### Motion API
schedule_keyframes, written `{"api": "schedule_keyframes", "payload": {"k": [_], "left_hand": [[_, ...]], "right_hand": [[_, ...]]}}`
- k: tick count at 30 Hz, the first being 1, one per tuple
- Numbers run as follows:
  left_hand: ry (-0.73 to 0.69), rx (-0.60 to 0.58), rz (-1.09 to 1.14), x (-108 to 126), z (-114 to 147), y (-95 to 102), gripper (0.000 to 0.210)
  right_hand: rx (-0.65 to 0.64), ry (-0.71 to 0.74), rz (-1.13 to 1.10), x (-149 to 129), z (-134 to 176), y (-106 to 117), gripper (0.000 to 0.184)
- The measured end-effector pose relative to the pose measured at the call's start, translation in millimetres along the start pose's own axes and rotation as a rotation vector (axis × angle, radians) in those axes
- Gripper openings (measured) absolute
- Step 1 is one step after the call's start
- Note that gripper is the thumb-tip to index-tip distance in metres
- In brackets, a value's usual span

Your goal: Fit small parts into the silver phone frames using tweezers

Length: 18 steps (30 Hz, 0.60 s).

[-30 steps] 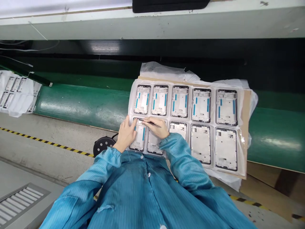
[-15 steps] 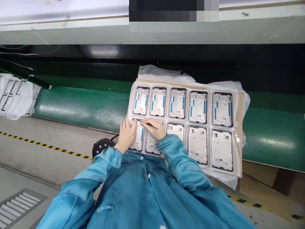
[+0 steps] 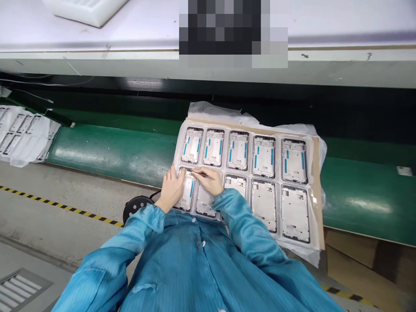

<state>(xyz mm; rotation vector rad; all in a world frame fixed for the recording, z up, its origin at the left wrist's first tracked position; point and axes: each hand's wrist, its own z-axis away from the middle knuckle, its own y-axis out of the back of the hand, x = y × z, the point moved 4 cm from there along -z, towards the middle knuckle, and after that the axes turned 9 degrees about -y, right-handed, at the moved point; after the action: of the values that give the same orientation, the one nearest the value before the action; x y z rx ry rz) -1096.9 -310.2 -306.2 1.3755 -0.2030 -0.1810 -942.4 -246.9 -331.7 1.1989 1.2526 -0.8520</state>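
Observation:
At the tray's near left corner, a metal phone frame (image 3: 187, 198) lies in its pocket, a blue strip along its right side. My left hand (image 3: 171, 189) rests flat on this frame's left part, fingers extended and covering it. My right hand (image 3: 210, 183) pinches dark, thin tweezers (image 3: 205, 175), their tips over the frame's top edge near my left fingertips. Beneath my right hand a second frame (image 3: 205, 203) is partly hidden. The clear plastic tray (image 3: 248, 174) holds several frames in two rows. Blue strips show on the far row, such as on this corner frame (image 3: 294, 161).
Under the tray lie cardboard and white wrapping (image 3: 211, 112), on a green bench (image 3: 113, 147). More wrapped frames (image 3: 24, 134) lie at the far left. A white shelf (image 3: 113, 65) runs across above. A black round stool (image 3: 136, 206) stands by my left elbow.
The view has tilted up slightly, so the shelf shows more and the tray sits lower. Both hands stay at the same frame, the tweezers still at its top edge.

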Motion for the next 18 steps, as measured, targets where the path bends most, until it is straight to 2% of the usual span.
{"api": "schedule_keyframes", "payload": {"k": [8, 11, 14, 18], "left_hand": [[0.016, -0.019, -0.053, 3.7, 0.3, 3.7, 0.053], [0.016, -0.027, -0.059, 4.7, -2.3, 6.9, 0.053], [0.028, -0.040, -0.067, 5.7, -4.7, 9.6, 0.053], [0.044, -0.035, -0.040, 4.7, -3.8, 9.4, 0.055]], "right_hand": [[-0.009, -0.025, -0.005, -2.3, 4.5, -0.6, 0.025], [0.025, -0.051, -0.013, -3.9, 3.4, 3.4, 0.025], [0.175, -0.109, -0.015, -6.2, 3.4, 26.9, 0.027], [0.337, -0.205, 0.023, -9.4, 13.8, 79.9, 0.033]]}}
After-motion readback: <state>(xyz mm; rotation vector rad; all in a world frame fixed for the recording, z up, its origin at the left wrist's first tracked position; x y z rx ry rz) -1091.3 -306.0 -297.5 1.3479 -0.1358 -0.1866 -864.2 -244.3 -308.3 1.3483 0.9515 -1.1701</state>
